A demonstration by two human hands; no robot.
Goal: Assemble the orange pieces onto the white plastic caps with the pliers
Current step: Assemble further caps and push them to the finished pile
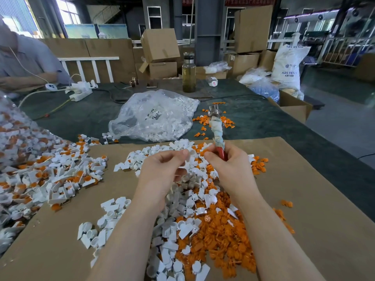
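My left hand (pixel 162 169) pinches a white plastic cap (pixel 190 157) between thumb and fingers, above the heap. My right hand (pixel 227 165) grips the pliers (pixel 217 130) by their red, cloth-wrapped handles, with the metal jaws pointing up and away; its thumb and forefinger also pinch a small orange piece (pixel 205 153) right beside the cap. Under both hands lies a mixed heap of white caps (pixel 172 240) and orange pieces (pixel 229 240) on a sheet of cardboard (pixel 314 199).
A pile of assembled white-and-orange caps (pixel 50 175) lies to the left. A clear bag of white caps (pixel 156 116) sits beyond the cardboard, with scattered orange pieces (pixel 215 120) beside it. A bottle (pixel 188 76) and power strips (pixel 81 90) stand further back. Another person (pixel 22 57) sits far left.
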